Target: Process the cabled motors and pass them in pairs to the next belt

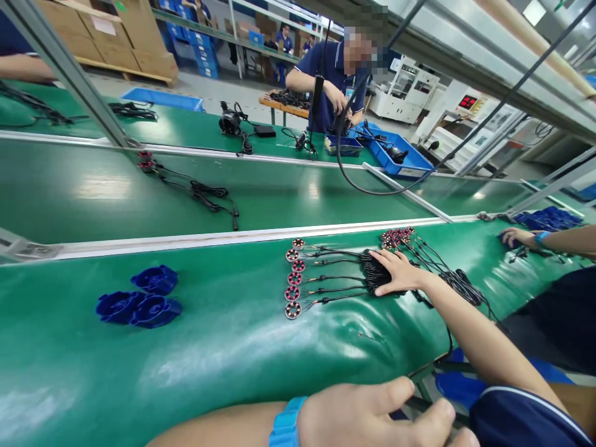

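Head view: right hand (399, 273) spread over black cable bundle (372, 272); left hand (356, 415) held nearer, fingers parted. Beyond grip, black parts (397, 155) contained in blue plastic bin (380, 159); left of grip, ring-shaped coils (295, 279) lined up.

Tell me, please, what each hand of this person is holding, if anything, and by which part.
The right hand lies over the bundled part of the black cables; whether it grips them cannot be told. No object shows in the left hand.
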Action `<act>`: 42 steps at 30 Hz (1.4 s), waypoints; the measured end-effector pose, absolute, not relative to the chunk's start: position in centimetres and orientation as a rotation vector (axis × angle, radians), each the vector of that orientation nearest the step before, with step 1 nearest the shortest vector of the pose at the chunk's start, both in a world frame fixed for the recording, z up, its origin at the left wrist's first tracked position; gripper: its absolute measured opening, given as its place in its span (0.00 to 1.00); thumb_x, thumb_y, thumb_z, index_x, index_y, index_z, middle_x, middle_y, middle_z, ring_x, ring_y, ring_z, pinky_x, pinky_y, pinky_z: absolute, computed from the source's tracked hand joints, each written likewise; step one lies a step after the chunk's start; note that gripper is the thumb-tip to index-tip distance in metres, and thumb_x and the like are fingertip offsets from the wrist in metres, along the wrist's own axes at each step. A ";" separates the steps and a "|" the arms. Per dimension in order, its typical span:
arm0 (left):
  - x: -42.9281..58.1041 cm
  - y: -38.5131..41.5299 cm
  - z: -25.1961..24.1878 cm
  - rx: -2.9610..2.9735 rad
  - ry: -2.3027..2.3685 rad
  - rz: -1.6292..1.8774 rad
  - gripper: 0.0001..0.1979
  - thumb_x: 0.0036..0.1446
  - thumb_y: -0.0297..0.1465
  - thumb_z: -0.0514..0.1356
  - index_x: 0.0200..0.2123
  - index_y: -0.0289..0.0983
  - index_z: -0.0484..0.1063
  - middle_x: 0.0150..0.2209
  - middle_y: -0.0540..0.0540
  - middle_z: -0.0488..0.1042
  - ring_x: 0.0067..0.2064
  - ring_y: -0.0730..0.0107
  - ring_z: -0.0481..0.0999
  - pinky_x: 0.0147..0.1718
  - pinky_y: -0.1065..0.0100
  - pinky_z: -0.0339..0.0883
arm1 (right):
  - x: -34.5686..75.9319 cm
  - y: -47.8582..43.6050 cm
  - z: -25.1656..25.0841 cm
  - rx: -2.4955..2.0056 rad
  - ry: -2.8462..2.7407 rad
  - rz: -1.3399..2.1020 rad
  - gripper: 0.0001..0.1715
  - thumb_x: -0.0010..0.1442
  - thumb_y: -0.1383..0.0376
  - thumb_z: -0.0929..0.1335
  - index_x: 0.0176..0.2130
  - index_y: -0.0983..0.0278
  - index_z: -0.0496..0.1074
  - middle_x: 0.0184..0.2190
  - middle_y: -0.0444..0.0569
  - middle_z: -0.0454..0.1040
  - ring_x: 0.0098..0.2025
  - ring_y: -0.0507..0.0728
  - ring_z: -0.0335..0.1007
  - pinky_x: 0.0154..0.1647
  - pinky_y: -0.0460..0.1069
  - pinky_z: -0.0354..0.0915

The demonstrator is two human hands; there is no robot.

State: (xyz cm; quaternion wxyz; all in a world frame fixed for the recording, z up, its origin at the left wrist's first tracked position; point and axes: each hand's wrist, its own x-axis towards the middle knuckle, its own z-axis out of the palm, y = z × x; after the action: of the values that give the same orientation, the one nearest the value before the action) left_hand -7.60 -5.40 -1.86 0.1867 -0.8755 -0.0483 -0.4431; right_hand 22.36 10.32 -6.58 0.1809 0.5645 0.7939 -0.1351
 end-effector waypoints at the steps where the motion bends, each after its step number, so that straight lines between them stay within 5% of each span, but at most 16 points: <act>1: -7.5 -5.4 -1.9 -2.470 -0.135 -1.251 0.12 0.66 0.36 0.58 0.50 0.55 0.76 0.61 0.61 0.69 0.62 0.73 0.65 0.47 0.77 0.70 | 22.7 10.0 -6.5 1.553 2.239 -0.406 0.77 0.44 0.34 0.72 0.74 0.62 0.36 0.73 0.64 0.40 0.74 0.72 0.34 0.70 0.72 0.31; 5: -7.5 -5.1 -2.9 -2.545 -0.223 -1.234 0.12 0.64 0.38 0.61 0.51 0.52 0.75 0.60 0.56 0.71 0.62 0.68 0.67 0.58 0.67 0.66 | 23.0 9.1 -6.2 1.494 2.353 -0.354 0.74 0.43 0.47 0.76 0.74 0.64 0.40 0.68 0.68 0.50 0.69 0.74 0.49 0.69 0.69 0.45; 9: -10.1 -3.2 -6.4 -2.648 -1.014 -0.937 0.26 0.63 0.46 0.60 0.62 0.44 0.68 0.64 0.44 0.67 0.66 0.55 0.63 0.64 0.53 0.57 | 22.9 8.4 -6.6 1.540 2.433 -0.389 0.66 0.46 0.55 0.74 0.73 0.67 0.44 0.57 0.63 0.61 0.57 0.67 0.65 0.61 0.58 0.61; 12: -13.3 -1.1 -10.0 -2.535 -1.534 -0.580 0.41 0.60 0.50 0.61 0.68 0.33 0.58 0.69 0.31 0.56 0.69 0.39 0.55 0.64 0.41 0.53 | 22.3 7.8 -6.4 1.583 2.387 -0.372 0.64 0.46 0.56 0.73 0.73 0.66 0.44 0.50 0.59 0.65 0.50 0.66 0.69 0.55 0.56 0.65; 16: -16.3 1.2 -12.8 -2.449 -1.829 -0.404 0.50 0.56 0.55 0.60 0.70 0.31 0.51 0.70 0.30 0.51 0.71 0.38 0.50 0.65 0.39 0.49 | 20.9 5.9 -4.6 1.604 2.294 -0.272 0.61 0.47 0.58 0.71 0.72 0.66 0.47 0.48 0.60 0.67 0.47 0.67 0.71 0.49 0.56 0.66; 33: -7.6 12.5 -11.3 -2.816 -1.567 -0.136 0.56 0.53 0.60 0.59 0.72 0.30 0.44 0.72 0.33 0.46 0.73 0.43 0.44 0.69 0.44 0.43 | 25.5 -6.0 -7.2 2.304 1.804 -0.006 0.55 0.56 0.49 0.67 0.71 0.72 0.47 0.51 0.66 0.69 0.51 0.73 0.69 0.47 0.63 0.68; 37: -3.8 14.0 -11.4 -2.827 -1.600 -0.101 0.58 0.53 0.63 0.57 0.72 0.29 0.44 0.73 0.32 0.43 0.73 0.42 0.41 0.69 0.42 0.41 | 27.5 -7.3 -8.4 2.396 1.847 0.276 0.52 0.57 0.45 0.68 0.70 0.65 0.52 0.68 0.68 0.54 0.66 0.76 0.54 0.60 0.69 0.60; 42: -0.7 15.3 -11.9 -2.880 -1.577 -0.057 0.54 0.54 0.64 0.53 0.72 0.35 0.45 0.73 0.36 0.41 0.73 0.40 0.38 0.68 0.39 0.40 | 29.2 -7.6 -10.4 2.423 1.863 0.186 0.46 0.60 0.39 0.64 0.71 0.50 0.52 0.72 0.59 0.46 0.72 0.76 0.42 0.64 0.73 0.53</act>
State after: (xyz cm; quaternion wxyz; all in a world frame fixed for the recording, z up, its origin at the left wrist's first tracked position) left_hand -0.75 15.29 -11.89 -0.0710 -0.8748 -0.4790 -0.0173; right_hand 29.24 -7.59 -10.44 0.0400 0.7907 0.6079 0.0606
